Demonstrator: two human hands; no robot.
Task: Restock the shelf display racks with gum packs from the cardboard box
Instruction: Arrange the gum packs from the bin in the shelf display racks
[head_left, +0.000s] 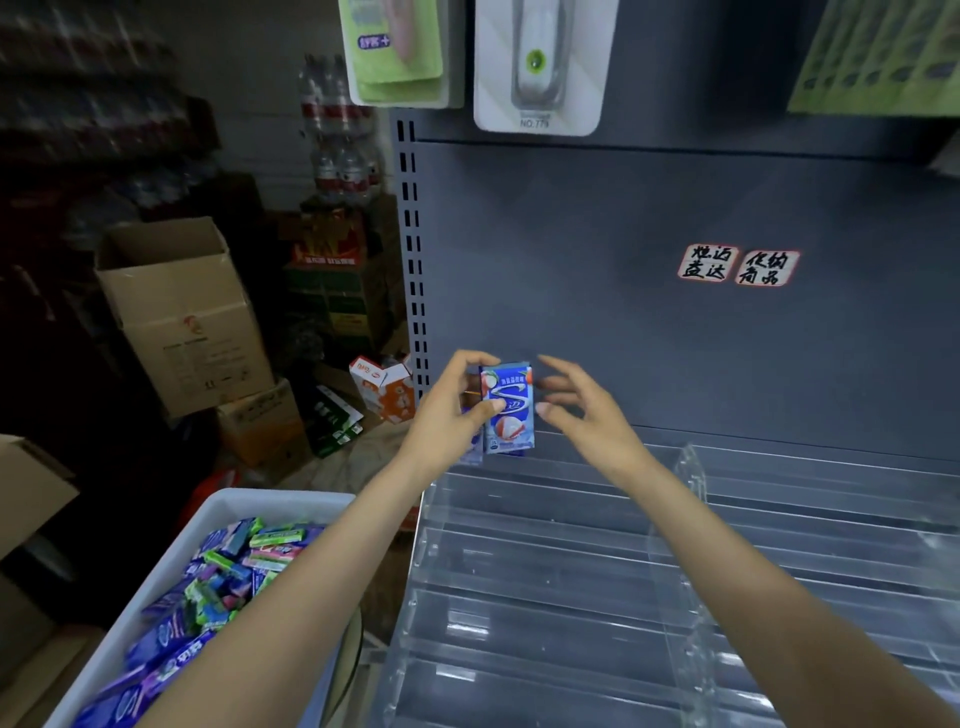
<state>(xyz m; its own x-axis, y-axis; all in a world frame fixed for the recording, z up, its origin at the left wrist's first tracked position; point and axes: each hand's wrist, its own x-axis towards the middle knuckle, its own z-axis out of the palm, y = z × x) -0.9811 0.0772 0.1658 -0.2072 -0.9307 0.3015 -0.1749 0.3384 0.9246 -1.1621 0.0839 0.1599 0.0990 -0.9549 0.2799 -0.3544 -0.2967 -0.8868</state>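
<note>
— What are the hands doing?
— The left hand (447, 410) pinches a few gum packs (506, 408) above the clear display rack (545, 571); the right hand (582, 410), fingers spread, hovers just beside them.
— Much done?
— Hardly: the rack's rows look bare, and the white bin (218, 506) holds plenty. How many packs it's holding, I can't tell.

Dim stockroom: grey shelf backing panel (675, 322) (slotted upright), stacked cartons (182, 312).

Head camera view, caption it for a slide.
Left hand holds blue gum packs above clear acrylic rack; right hand open.
</note>
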